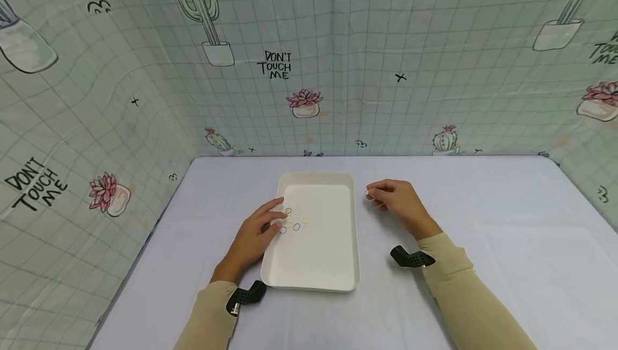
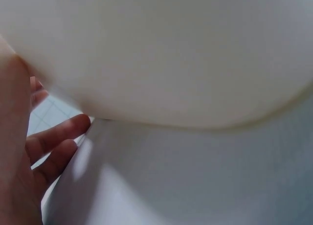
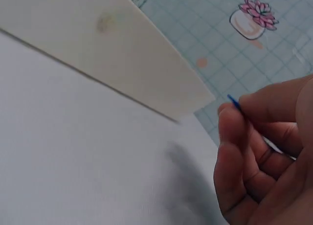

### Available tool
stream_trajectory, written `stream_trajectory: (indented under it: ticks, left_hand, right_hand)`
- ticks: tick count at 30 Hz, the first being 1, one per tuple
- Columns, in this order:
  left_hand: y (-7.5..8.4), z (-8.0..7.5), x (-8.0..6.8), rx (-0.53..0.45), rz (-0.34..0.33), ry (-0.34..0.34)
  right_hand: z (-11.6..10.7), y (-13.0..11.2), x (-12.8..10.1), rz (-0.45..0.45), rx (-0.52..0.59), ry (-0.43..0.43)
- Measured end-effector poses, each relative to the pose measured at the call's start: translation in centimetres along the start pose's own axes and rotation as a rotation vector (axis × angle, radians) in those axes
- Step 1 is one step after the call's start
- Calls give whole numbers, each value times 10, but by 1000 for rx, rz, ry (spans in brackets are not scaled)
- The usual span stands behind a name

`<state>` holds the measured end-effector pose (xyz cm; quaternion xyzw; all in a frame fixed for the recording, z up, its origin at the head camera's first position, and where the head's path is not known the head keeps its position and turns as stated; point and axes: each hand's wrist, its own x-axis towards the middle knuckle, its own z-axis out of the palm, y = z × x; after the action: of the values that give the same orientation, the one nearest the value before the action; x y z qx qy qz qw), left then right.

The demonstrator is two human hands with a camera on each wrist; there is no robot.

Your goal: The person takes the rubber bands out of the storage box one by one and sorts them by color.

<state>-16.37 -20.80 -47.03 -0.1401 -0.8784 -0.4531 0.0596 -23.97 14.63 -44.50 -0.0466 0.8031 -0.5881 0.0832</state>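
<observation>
Left wrist view is mostly blocked by the tray (image 2: pixel 171 54) wall, blurred; only fingertips (image 2: pixel 58 137) show past it. Tray (image 1: pixel 314 264) is a white, smooth, shallow rectangle with rounded corners on a pale cloth table (image 1: pixel 507 242). Small thin rings (image 1: pixel 295 221), yellow and blue, lie in the tray's left half, hard to make out. Left hand (image 1: pixel 256 234) rests over the tray's left rim, fingers nearly straight, tips at the rings. Right hand (image 1: pixel 398 199), just right of the tray, pinches a thin blue ring (image 3: pixel 234 102), mostly hidden
</observation>
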Motion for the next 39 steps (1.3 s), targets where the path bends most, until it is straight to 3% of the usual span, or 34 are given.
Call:
stream_trajectory:
  ticks: [5, 10, 19, 26, 39]
  left_hand:
    - [0, 0, 0, 4, 3, 5]
    - [1, 1, -1, -5, -3, -3]
    - [-1, 2, -1, -3, 6, -3]
    - [0, 0, 0, -1, -5, -1]
    - [2, 0, -1, -8, -25, -2]
  right_hand:
    - [-2, 4, 1, 37, -92, 34]
    - [-4, 10, 1, 51, -114, 52]
    - [-2, 17, 2, -4, -205, 41]
    - [-7, 11, 1, 17, -296, 12]
    - [-21, 13, -1, 45, -335, 1]
